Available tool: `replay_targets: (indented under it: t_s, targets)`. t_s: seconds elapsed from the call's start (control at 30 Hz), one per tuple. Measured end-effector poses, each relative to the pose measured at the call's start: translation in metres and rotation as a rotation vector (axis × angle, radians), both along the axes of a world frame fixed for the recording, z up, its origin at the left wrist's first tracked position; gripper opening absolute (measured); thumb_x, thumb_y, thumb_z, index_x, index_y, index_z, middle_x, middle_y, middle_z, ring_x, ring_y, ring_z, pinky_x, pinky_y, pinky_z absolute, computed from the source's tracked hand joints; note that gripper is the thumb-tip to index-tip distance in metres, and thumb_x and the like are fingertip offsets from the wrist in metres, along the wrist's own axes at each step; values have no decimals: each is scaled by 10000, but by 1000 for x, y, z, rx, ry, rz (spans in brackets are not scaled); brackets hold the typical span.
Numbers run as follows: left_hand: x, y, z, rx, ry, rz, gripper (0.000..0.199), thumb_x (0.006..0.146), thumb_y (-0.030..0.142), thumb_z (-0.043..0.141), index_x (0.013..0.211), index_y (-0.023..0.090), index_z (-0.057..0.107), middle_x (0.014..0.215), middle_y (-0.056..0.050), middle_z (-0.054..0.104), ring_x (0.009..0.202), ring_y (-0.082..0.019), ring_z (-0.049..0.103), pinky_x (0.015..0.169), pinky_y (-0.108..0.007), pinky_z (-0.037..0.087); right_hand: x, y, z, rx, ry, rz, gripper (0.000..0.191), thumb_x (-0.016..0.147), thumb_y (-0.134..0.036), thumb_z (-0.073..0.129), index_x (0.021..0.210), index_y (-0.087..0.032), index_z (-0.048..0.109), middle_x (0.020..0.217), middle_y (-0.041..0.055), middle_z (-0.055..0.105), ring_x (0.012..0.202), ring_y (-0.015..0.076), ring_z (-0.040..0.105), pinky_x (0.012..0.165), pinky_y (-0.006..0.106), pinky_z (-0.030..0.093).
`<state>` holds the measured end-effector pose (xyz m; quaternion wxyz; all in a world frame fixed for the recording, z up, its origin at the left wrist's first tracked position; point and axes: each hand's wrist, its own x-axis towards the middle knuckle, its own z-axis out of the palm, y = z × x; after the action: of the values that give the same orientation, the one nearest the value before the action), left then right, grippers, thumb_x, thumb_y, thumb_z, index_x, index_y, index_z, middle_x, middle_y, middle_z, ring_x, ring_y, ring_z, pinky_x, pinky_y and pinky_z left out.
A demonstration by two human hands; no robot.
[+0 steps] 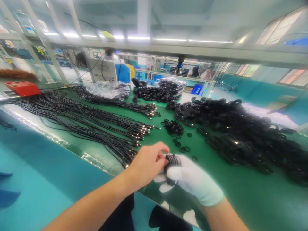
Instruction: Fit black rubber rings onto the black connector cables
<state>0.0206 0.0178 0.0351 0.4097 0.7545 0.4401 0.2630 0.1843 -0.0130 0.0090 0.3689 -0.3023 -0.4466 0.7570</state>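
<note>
My gloved right grip [193, 179] is closed around a black looped bundle [172, 161] above the near edge of the green counter [252, 200], while my bare left grip [148, 162] curls at its left side; whether those fingers pinch it, I cannot tell. I judge the bundle light, springy and slightly slick, best held firmly around its middle. Its long axis runs roughly near to far, but fingers hide any leading end.
</note>
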Motion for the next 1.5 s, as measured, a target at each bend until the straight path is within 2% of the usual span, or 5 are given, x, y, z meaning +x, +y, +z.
replay_targets:
  t_s: [0.53, 0.7, 1.0, 1.27, 1.5]
  targets:
    - [10, 6, -8, -94, 129, -12, 109, 708, 148, 558, 796, 202, 522, 641, 30, 595, 576, -136, 545, 464, -203, 338, -9, -5, 2, -46, -229, 7, 215, 705, -170, 659, 903, -94, 626, 671, 46, 641, 507, 124, 614, 468, 200, 497]
    - [2, 6, -2, 31, 140, -18, 150, 758, 169, 547, 894, 229, 568, 725, 37, 599, 646, -136, 537, 564, -231, 380, 0, 5, -21, -141, 148, -41, 249, 758, -308, 669, 879, -98, 611, 734, 49, 600, 587, 117, 581, 523, 252, 517]
    - [7, -20, -47, 412, 81, -87, 132, 710, 147, 703, 664, 184, 584, 886, 3, 599, 943, -202, 475, 852, -342, 346, -5, 11, -40, -94, 410, -100, 157, 834, -181, 590, 947, -87, 645, 828, 78, 637, 753, 140, 607, 683, 252, 492]
    - [0, 16, -20, 78, 57, -10, 127, 785, 199, 561, 898, 224, 614, 747, 33, 620, 674, -128, 552, 613, -235, 408, 7, 10, -47, -294, 290, 72, 380, 756, -297, 693, 1067, -103, 592, 902, 121, 639, 775, 186, 636, 683, 358, 536]
    - [13, 12, -32, 31, 102, 46, 88, 714, 143, 525, 706, 201, 590, 651, 38, 614, 598, -115, 556, 518, -199, 377, -1, 7, -44, -235, 152, 39, 328, 756, -211, 673, 1047, -70, 621, 931, 146, 647, 815, 217, 654, 702, 390, 557]
